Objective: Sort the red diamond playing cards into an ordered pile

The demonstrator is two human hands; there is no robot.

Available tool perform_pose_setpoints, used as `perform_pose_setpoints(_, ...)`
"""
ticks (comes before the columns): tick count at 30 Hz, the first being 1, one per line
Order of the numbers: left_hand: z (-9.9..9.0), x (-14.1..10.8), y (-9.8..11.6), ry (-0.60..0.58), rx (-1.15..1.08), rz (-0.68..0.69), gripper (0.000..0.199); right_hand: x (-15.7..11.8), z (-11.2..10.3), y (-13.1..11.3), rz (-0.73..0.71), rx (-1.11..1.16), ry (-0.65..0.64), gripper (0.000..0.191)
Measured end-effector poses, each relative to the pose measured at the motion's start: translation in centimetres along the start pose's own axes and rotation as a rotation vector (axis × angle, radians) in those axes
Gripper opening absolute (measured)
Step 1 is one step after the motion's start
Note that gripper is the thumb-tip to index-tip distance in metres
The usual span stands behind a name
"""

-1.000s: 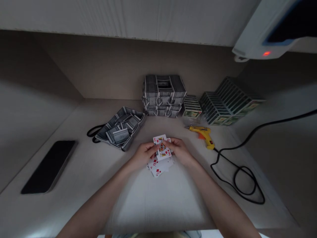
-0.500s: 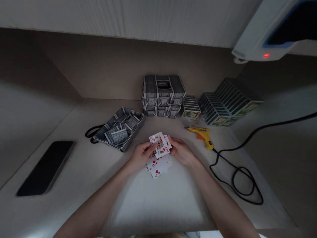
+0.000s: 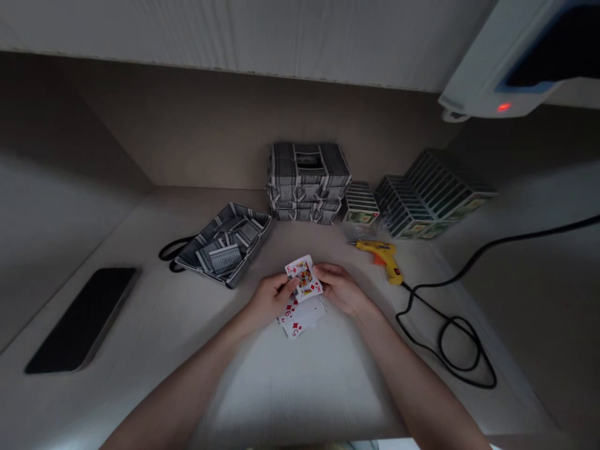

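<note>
Between my two hands is a king of diamonds playing card [image 3: 304, 279], face up, on top of any cards behind it. My left hand [image 3: 270, 299] grips its left side, thumb across the face. At its right edge, my right hand [image 3: 341, 287] is closed with thumb and fingers on the card. Below it on the table lies a loose pile of face-up playing cards [image 3: 304, 317], red diamonds among them. Left of my hands, an open box made of folded cards [image 3: 234, 281] holds several loose cards, backs up.
A phone [image 3: 82, 320] lies at the left. Card-made cases [image 3: 307, 181] are stacked at the back, beside boxed card decks [image 3: 405, 206]. A yellow glue gun [image 3: 382, 253] with a looping black cord [image 3: 440, 353] lies right. A power strip [image 3: 482, 94] hangs above.
The queen that stuck out behind the king has slid in and is now covered; the cards are squared together. My right hand has shifted slightly left.
</note>
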State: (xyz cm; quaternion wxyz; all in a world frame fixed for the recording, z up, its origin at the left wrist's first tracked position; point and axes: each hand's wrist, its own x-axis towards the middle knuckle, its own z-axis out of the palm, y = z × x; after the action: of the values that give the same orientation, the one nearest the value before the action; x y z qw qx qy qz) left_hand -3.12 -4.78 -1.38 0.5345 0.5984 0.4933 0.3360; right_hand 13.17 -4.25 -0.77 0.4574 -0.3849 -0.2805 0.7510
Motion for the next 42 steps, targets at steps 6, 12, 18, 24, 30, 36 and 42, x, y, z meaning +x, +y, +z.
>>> perform_pose_setpoints(6,-0.1,0.1,-0.2,-0.011,-0.001,0.003,0.037,0.1,0.1,0.1,0.000,-0.032,0.060,0.023)
perform_pose_setpoints(12,-0.1,0.1,-0.7,-0.016,0.052,0.033,0.039,0.2,0.5,0.5,-0.050,-0.130,0.150,0.024)
perform_pose_setpoints(18,-0.1,0.2,-0.7,-0.003,0.096,0.051,0.041,0.2,1.3,1.2,-0.273,-0.384,0.298,0.026)
perform_pose_setpoints(24,0.0,0.1,-0.3,-0.050,0.080,0.036,0.043,0.1,0.7,1.3,-0.383,-0.530,0.287,0.034)
perform_pose_setpoints(30,-0.7,0.3,0.5,-0.088,-0.071,-0.028,0.042,0.0,0.3,0.6,-0.211,-0.226,0.151,0.037)
perform_pose_setpoints(36,-1.2,0.7,0.2,-0.047,-0.153,-0.032,0.041,0.0,0.2,0.8,-0.089,-0.160,-0.050,0.034)
perform_pose_setpoints(42,-1.1,0.6,0.5,-0.028,-0.147,-0.021,0.040,-0.1,-0.1,1.1,0.030,-0.200,-0.263,0.047)
